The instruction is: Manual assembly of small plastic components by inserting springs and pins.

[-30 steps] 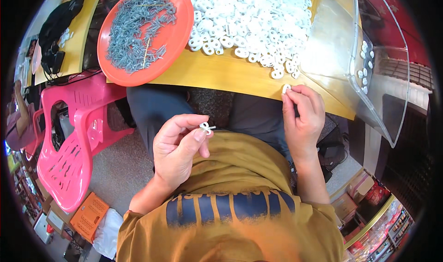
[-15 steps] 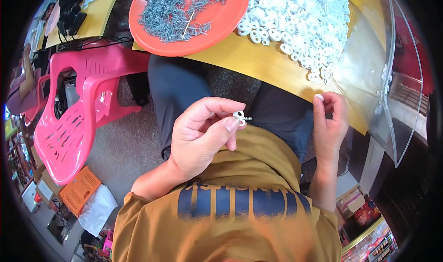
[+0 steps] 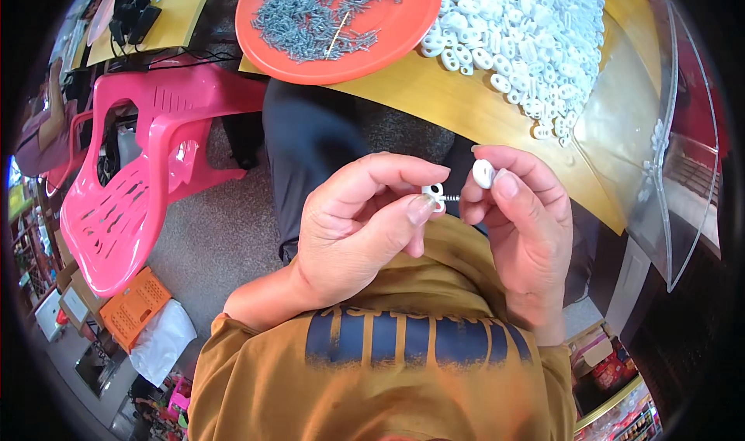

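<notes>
In front of my shirt, my left hand [image 3: 353, 223] pinches a small white two-holed plastic piece [image 3: 436, 192] between thumb and fingers. A metal screw [image 3: 452, 198] pokes out of that piece to the right. Close beside it, my right hand [image 3: 535, 231] grips a white oval plastic piece [image 3: 483, 173] between thumb and index finger. The two pieces are a short gap apart. Beyond my hands, a red plate [image 3: 407, 37] holds a heap of grey screws [image 3: 299, 22]. Right of the plate lies a large pile of similar white pieces [image 3: 528, 33].
The plate and pile rest on a yellow tabletop [image 3: 411, 99] over my knees. Curved clear plastic [image 3: 656, 169] stands at the right. To the left are a pink plastic chair [image 3: 147, 146], an orange basket [image 3: 136, 305], a white bag [image 3: 164, 344] and another person's arm [image 3: 56, 99].
My right hand has come from the table edge, leftward and nearer to me, bringing the white oval piece beside the left hand. The left hand has shifted slightly right in view, still holding its piece.
</notes>
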{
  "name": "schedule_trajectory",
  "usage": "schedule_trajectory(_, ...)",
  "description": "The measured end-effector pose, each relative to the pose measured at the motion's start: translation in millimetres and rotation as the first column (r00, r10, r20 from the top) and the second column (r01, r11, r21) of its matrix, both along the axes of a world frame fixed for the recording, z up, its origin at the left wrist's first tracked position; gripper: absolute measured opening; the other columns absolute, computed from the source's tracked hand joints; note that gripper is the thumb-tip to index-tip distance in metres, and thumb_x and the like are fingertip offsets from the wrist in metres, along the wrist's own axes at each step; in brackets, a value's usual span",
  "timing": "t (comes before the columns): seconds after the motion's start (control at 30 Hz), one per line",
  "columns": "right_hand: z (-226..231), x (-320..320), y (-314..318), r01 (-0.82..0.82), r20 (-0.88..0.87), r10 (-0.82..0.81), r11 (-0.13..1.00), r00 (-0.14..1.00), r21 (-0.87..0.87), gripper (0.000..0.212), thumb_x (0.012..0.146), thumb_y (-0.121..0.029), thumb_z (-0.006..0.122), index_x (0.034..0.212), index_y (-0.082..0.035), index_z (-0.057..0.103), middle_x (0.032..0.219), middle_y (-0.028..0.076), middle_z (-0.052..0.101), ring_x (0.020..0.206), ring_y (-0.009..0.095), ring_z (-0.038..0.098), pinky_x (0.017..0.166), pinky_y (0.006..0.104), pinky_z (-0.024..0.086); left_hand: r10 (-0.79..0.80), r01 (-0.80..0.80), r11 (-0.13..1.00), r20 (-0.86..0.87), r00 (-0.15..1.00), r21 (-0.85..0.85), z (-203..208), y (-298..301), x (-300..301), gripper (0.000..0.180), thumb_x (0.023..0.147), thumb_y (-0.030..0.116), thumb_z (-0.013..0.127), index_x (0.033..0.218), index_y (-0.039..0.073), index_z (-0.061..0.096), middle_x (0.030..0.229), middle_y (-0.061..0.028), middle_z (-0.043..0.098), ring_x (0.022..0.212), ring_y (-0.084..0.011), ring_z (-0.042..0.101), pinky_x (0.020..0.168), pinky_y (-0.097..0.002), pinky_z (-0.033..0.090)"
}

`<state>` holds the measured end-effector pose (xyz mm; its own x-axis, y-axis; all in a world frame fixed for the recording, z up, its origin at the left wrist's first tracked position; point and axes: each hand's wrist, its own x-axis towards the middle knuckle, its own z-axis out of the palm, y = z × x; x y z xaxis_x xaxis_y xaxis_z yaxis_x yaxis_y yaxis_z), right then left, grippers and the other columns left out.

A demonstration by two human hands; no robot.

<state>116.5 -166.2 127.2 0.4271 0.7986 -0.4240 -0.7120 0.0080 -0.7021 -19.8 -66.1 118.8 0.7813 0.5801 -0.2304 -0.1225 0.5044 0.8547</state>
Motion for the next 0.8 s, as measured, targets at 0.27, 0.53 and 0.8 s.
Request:
schedule_trajectory(0.27,-1,-5,4,-0.02,-0.022,0.019,1.0,1.0,-0.021,0.022,0.081,-0.003,0.059,0.103,0.002,0.056,0.09,0.008,0.062,0.079,0.011,0.058,0.068,0.0219,0.047,0.028,-0.028,0.996,0.012,1.0,0.089,-3,-2,-1,0.019,0.084,-0.001,0.05,0.103,-0.003,0.051,0.082,-0.0092,0.056,0.055,-0.0095,0.051,0.049,-0.0206,0.042)
schedule_trajectory(0.53,-8,-5,-2,-0.023,0.054,0.02,0.998,0.998,0.055,0.02,0.08,0.0,0.058,0.1,0.001,0.056,0.091,0.003,0.058,0.079,0.007,0.053,0.072,0.0193,0.042,0.05,-0.052,0.995,0.02,0.999,0.09,-4,0,1,0.018,0.085,0.004,0.052,0.102,-0.002,0.051,0.08,-0.0079,0.054,0.055,-0.0092,0.049,0.051,-0.0213,0.041)
schedule_trajectory(0.8,-16,-3,-5,-0.087,0.06,0.075,0.969,0.995,0.233,0.018,0.08,0.003,0.056,0.098,0.001,0.057,0.097,0.006,0.054,0.086,0.009,0.051,0.08,0.0229,0.04,0.026,-0.027,0.998,0.021,0.999,0.057,-3,-4,5,0.017,0.084,0.004,0.052,0.101,-0.002,0.052,0.082,-0.0093,0.055,0.056,-0.0094,0.049,0.05,-0.0201,0.041)
